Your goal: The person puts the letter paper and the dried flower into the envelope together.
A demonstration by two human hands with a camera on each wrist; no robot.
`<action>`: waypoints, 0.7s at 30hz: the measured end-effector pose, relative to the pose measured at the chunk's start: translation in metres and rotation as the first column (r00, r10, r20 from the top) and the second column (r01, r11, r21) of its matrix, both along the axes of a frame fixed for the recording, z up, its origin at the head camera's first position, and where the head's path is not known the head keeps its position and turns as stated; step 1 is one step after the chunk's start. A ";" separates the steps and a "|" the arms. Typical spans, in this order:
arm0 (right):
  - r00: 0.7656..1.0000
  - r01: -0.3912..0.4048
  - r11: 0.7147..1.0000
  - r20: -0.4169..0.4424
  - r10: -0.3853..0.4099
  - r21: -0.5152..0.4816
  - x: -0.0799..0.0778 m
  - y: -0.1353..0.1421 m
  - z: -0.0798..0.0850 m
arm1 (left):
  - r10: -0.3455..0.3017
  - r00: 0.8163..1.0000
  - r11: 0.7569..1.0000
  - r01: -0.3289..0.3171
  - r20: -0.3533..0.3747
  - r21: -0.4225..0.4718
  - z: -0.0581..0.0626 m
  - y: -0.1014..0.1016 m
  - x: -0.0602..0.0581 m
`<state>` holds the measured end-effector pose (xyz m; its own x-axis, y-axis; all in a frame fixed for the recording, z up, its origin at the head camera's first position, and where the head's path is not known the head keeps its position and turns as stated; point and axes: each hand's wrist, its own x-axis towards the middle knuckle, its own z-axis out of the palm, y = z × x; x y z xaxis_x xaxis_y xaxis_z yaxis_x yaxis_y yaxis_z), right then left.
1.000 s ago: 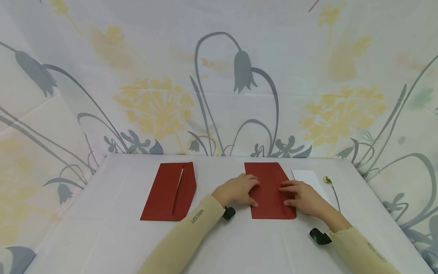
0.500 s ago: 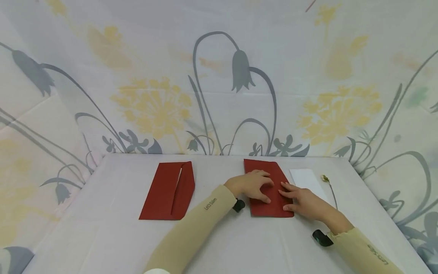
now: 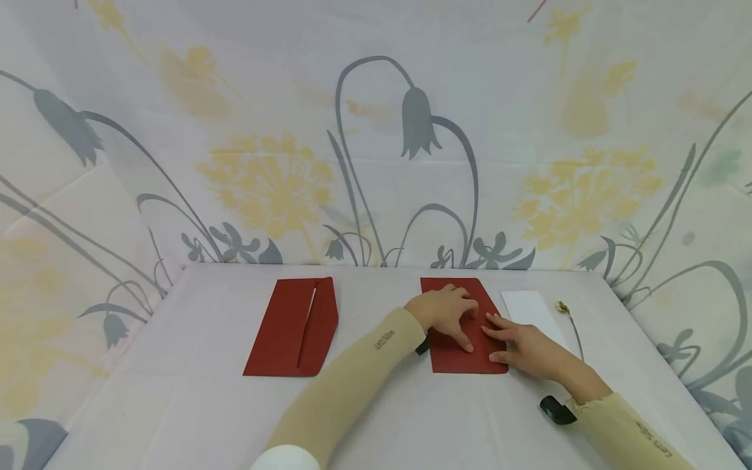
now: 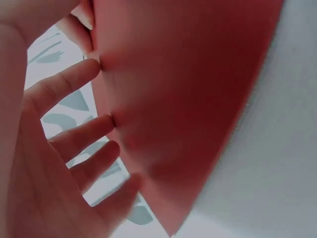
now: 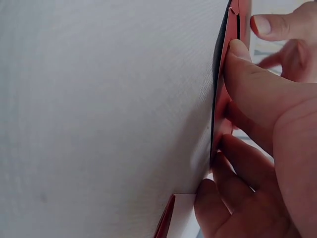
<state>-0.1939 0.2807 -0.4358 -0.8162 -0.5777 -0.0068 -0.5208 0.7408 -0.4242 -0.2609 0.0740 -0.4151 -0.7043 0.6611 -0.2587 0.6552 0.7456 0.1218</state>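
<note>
A red paper envelope [image 3: 446, 359] lies right of centre on the white table, under both hands. My left hand [image 3: 448, 314] rests its fingertips on the middle of the envelope, fingers spread. In the left wrist view those fingers [image 4: 81, 136] touch the red paper in a row. My right hand [image 3: 529, 349] sets its fingertips on the envelope's right side, close to the left hand. The right wrist view has the right thumb [image 5: 252, 82] and fingertips pressing on the thin envelope [image 5: 221, 94], seen nearly edge-on. Neither hand is curled round anything.
A second red envelope [image 3: 281, 326] lies to the left, a pale edge showing along its flap. Beyond my right hand are a white paper card [image 3: 529, 307] and a dried flower [image 3: 563, 308] on a thin stem. Floral cloth [image 3: 376, 196] hangs behind the table.
My left hand has slid right from the envelope's left edge onto its middle. The right hand has stayed at the right side with only a small shift.
</note>
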 end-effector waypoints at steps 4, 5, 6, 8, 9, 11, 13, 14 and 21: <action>1.000 -0.004 1.000 0.000 0.004 0.009 -0.002 0.001 0.002 | -0.022 0.999 0.999 0.021 -0.027 -0.036 0.002 0.006 -0.003; 1.000 -0.004 1.000 0.002 0.004 0.011 -0.002 0.001 0.002 | -0.024 0.999 0.999 0.023 -0.026 -0.036 0.002 0.007 -0.004; 1.000 -0.005 1.000 0.004 0.005 0.013 -0.003 0.001 0.002 | -0.024 0.999 0.999 0.023 -0.023 -0.032 0.002 0.007 -0.005; 1.000 -0.003 1.000 0.014 0.003 0.017 -0.004 0.000 0.002 | -0.022 1.000 1.000 0.021 -0.005 -0.013 0.001 0.007 -0.007; 1.000 -0.001 1.000 0.019 0.001 0.017 -0.004 0.000 0.002 | -0.020 1.000 1.000 0.020 0.003 -0.001 0.000 0.007 -0.008; 1.000 0.003 1.000 0.029 -0.004 0.017 -0.004 0.000 0.002 | -0.027 1.000 0.999 0.026 0.014 0.025 -0.002 0.006 -0.010; 0.999 0.008 1.000 0.032 -0.009 0.020 -0.004 0.000 0.002 | -0.041 0.999 0.997 0.039 0.023 0.061 -0.004 0.005 -0.012; 0.999 0.011 1.000 0.033 -0.012 0.019 -0.004 0.000 0.003 | -0.050 0.999 0.996 0.048 0.023 0.076 -0.004 0.005 -0.012; 0.999 0.024 1.000 0.047 -0.024 0.001 -0.004 0.001 0.000 | -0.080 0.997 0.987 0.078 0.007 0.144 -0.007 0.001 -0.015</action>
